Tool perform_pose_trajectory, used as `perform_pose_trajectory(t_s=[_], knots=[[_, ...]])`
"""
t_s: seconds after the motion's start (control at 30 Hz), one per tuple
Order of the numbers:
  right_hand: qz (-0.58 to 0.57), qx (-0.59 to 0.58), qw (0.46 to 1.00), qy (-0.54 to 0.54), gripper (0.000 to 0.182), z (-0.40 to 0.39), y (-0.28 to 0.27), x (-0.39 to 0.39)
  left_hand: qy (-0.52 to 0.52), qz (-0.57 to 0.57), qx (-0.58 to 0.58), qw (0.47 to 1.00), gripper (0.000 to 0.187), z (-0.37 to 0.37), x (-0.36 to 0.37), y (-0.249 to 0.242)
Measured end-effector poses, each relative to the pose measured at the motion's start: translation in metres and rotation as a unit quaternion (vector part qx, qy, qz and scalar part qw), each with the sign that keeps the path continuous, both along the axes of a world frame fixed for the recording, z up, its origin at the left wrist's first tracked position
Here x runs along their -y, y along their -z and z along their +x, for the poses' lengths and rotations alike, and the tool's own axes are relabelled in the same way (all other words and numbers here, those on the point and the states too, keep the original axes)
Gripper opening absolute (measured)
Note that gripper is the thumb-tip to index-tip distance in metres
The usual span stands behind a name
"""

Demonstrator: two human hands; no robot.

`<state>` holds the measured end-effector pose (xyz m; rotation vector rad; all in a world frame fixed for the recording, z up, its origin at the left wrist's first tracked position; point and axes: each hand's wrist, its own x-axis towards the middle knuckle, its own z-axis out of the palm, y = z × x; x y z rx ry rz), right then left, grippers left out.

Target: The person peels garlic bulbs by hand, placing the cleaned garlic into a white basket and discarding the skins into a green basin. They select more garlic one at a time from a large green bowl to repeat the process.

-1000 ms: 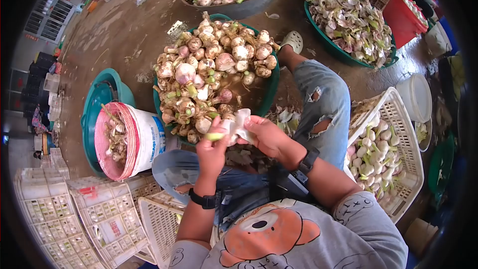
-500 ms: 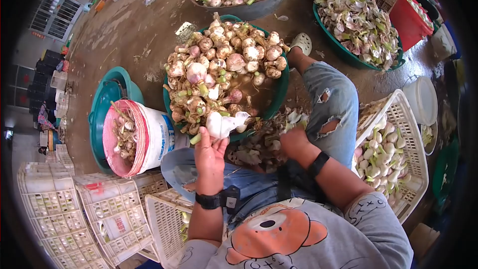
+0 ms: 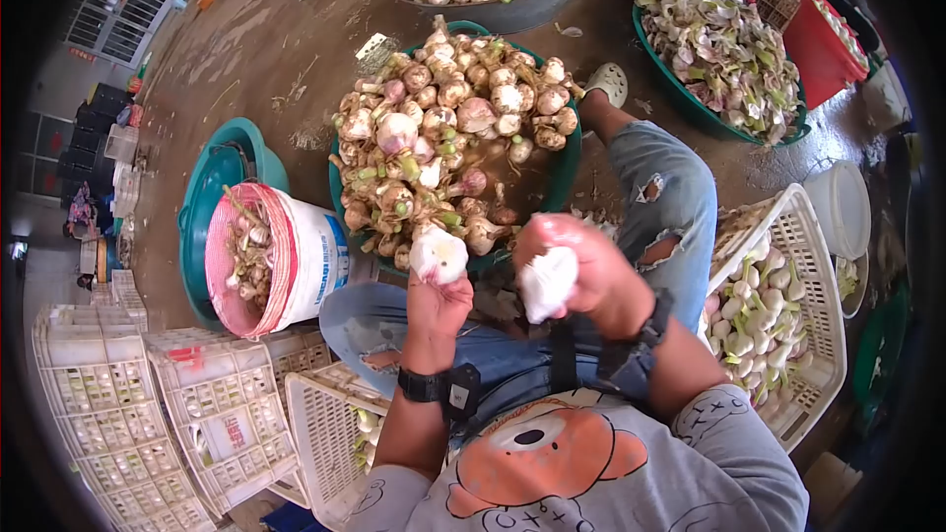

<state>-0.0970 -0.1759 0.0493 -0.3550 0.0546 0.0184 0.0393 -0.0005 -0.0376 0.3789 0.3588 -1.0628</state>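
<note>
My left hand [image 3: 439, 307] is closed around a whitish garlic bulb [image 3: 434, 254], raised at the near rim of a green basin [image 3: 564, 177]. One end of the bulb, with a small dark spot, faces me. My right hand [image 3: 596, 271], slightly blurred, is just to the right, closed on a white papery piece that looks like garlic skin [image 3: 549, 284]. Unpeeled garlic bulbs [image 3: 399, 133] with brown, dirty skins and short stems are heaped in the basin. Loose skins on the floor between my legs are mostly hidden behind my right hand.
At my right stands a white crate [image 3: 823, 335] of pale garlic. A pink-lined bucket [image 3: 296, 266] and a teal tub [image 3: 197, 227] are at left, with stacked crates [image 3: 217, 424] nearer. Farther off are a metal tub [image 3: 503, 15] of garlic and a basin of skins [image 3: 719, 59].
My right hand has risen from the floor pile towards my left hand and now holds the white skin. The bulb in my left hand has turned, and the loose white flap beside it is gone.
</note>
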Motion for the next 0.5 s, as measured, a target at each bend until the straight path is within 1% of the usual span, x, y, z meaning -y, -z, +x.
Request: perform_pose_trajectory(t_s=[0.03,0.07,0.1,0.13,0.17,0.2,0.23,0.27,0.3,0.33,0.37,0.4,0.43,0.47,0.5], knots=[[-0.075,0.002,0.997,0.033,0.037,-0.004,-0.006,0.01,0.0,0.002,0.003,1.0,0.028,0.001,0.003,-0.012],[-0.212,-0.069,0.975,0.006,0.038,-0.006,-0.01,0.019,-0.02,0.121,0.037,0.992,0.026,0.0,0.004,-0.026],[-0.489,-0.09,0.868,-0.016,0.044,-0.003,0.003,0.021,-0.04,0.236,0.069,0.968,0.025,-0.001,0.006,-0.034],[-0.735,-0.107,0.665,-0.079,0.047,-0.005,0.011,0.015,-0.047,0.259,0.096,0.96,0.027,0.0,0.006,-0.033],[-0.903,-0.114,0.39,-0.135,0.05,-0.008,0.02,0.005,-0.045,0.257,0.095,0.961,0.027,-0.003,0.008,-0.033],[-0.905,-0.118,0.408,-0.036,0.053,-0.008,0.037,-0.005,-0.072,0.302,0.169,0.935,0.028,-0.01,0.014,-0.043],[-0.864,-0.131,0.481,0.069,0.053,-0.004,0.037,-0.014,-0.1,0.344,0.242,0.902,0.03,-0.016,0.021,-0.049],[-0.802,-0.137,0.571,0.112,0.05,0.004,0.034,-0.019,-0.11,0.379,0.268,0.879,0.03,-0.02,0.025,-0.05],[-0.726,-0.142,0.655,0.154,0.049,0.011,0.031,-0.025,-0.108,0.381,0.265,0.879,0.03,-0.028,0.028,-0.054],[-0.723,-0.144,0.658,0.153,0.049,0.016,0.028,-0.029,-0.086,0.39,0.306,0.864,0.029,-0.035,0.031,-0.06],[-0.564,-0.17,0.804,0.083,0.045,0.024,0.025,-0.03,-0.064,0.396,0.35,0.847,0.029,-0.038,0.033,-0.064],[-0.377,-0.183,0.908,0.01,0.042,0.031,0.022,-0.026,-0.052,0.36,0.294,0.884,0.031,-0.036,0.032,-0.063],[-0.087,-0.128,0.986,-0.063,0.039,0.028,0.018,-0.014,-0.051,0.361,0.299,0.882,0.031,-0.033,0.032,-0.065],[0.01,-0.06,0.996,-0.062,0.037,0.023,0.021,-0.01,-0.032,0.324,0.19,0.926,0.028,-0.03,0.032,-0.066],[0.106,0.008,0.992,-0.063,0.036,0.02,0.023,-0.005,-0.014,0.281,0.077,0.956,0.026,-0.026,0.032,-0.067]])
